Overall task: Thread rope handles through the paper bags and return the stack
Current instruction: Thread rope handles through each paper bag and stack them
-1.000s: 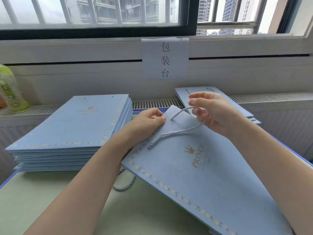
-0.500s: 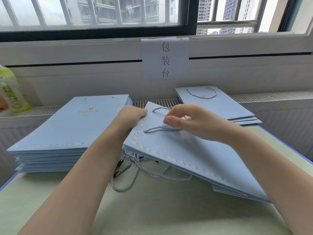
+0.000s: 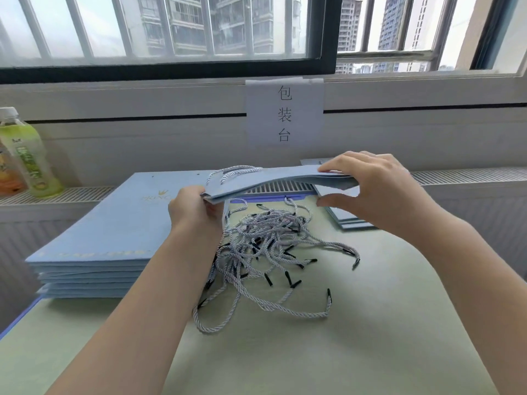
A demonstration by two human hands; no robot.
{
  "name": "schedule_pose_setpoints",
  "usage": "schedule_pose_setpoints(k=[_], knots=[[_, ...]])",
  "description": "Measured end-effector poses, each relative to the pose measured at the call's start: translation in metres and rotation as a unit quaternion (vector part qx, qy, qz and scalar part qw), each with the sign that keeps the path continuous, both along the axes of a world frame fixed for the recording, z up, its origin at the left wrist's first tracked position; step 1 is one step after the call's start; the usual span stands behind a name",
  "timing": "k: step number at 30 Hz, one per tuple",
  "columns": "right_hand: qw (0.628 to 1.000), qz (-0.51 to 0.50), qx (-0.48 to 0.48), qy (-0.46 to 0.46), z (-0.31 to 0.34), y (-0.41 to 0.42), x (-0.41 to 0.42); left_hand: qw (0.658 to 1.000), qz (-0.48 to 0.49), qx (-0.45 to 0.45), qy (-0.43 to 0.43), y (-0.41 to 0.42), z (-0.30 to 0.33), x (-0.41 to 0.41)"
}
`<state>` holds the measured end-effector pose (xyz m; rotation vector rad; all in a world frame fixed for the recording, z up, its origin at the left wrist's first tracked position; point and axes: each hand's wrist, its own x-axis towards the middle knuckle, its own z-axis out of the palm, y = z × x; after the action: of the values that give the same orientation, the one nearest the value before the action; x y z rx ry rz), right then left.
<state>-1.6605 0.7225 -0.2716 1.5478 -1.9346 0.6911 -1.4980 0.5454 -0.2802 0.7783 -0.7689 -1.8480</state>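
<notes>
I've got the threaded paper bag (image 3: 273, 178) lifted flat: left hand (image 3: 196, 212) pinches its near edge, right hand (image 3: 373, 186) grips the far edge. Next: set it on the finished stack (image 3: 346, 220) at right, clear of the loose rope handles (image 3: 271, 246).

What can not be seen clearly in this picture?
- Small stack of bags, head view: mostly hidden behind the right hand and the lifted bag.
- Logo on the big stack: partly covered by the left hand.
- Orange bottle: cut off by the left edge.
</notes>
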Motion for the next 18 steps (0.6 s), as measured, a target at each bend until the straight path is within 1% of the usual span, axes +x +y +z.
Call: schedule_pose_setpoints(k=[2, 3, 4, 5, 6, 7, 8, 9, 10, 11, 12, 13, 14, 15, 16, 17, 18], knots=[[0.993, -0.049, -0.1, 0.029, -0.005, -0.003, -0.004, 0.998, -0.02, 0.015, 0.062, 0.001, 0.0, -0.002], [0.985, -0.071, -0.151, 0.032, -0.006, -0.004, -0.003, 0.993, -0.032, 0.019, 0.11, 0.008, 0.004, -0.001], [0.977, -0.086, -0.191, 0.03, -0.005, -0.004, -0.001, 0.989, -0.045, 0.015, 0.138, 0.015, 0.007, -0.001], [0.97, -0.097, -0.223, 0.023, -0.004, -0.004, 0.001, 0.989, -0.047, -0.007, 0.14, 0.018, 0.009, -0.003], [0.963, -0.099, -0.25, 0.008, -0.001, -0.002, 0.002, 0.991, -0.05, -0.047, 0.112, 0.02, 0.011, -0.005], [0.957, -0.097, -0.273, -0.011, 0.002, 0.0, 0.003, 0.99, -0.056, -0.114, 0.057, 0.021, 0.01, -0.008], [0.951, -0.096, -0.294, -0.022, 0.005, 0.002, 0.002, 0.978, -0.059, -0.199, -0.021, 0.023, 0.006, -0.01], [0.946, -0.1, -0.309, -0.025, 0.007, 0.004, 0.002, 0.953, -0.059, -0.277, -0.104, 0.023, 0.001, -0.012], [0.943, -0.106, -0.315, -0.025, 0.009, 0.006, 0.002, 0.917, -0.054, -0.349, -0.183, 0.024, -0.005, -0.016], [0.941, -0.114, -0.316, -0.026, 0.01, 0.007, 0.001, 0.871, -0.053, -0.412, -0.261, 0.024, -0.011, -0.019], [0.94, -0.123, -0.315, -0.033, 0.01, 0.008, 0.002, 0.817, -0.062, -0.466, -0.336, 0.024, -0.017, -0.022], [0.939, -0.135, -0.313, -0.044, 0.011, 0.01, 0.002, 0.749, -0.083, -0.511, -0.414, 0.025, -0.024, -0.024], [0.938, -0.146, -0.308, -0.059, 0.013, 0.011, 0.002, 0.667, -0.112, -0.552, -0.488, 0.026, -0.031, -0.026], [0.938, -0.157, -0.297, -0.08, 0.014, 0.012, 0.002, 0.583, -0.144, -0.58, -0.551, 0.028, -0.037, -0.027], [0.938, -0.17, -0.283, -0.105, 0.016, 0.014, 0.001, 0.514, -0.167, -0.594, -0.596, 0.029, -0.043, -0.027], [0.936, -0.188, -0.268, -0.128, 0.018, 0.015, 0.0, 0.467, -0.181, -0.599, -0.625, 0.032, -0.047, -0.026], [0.933, -0.207, -0.254, -0.149, 0.02, 0.017, -0.002, 0.445, -0.181, -0.602, -0.638, 0.033, -0.049, -0.026]])
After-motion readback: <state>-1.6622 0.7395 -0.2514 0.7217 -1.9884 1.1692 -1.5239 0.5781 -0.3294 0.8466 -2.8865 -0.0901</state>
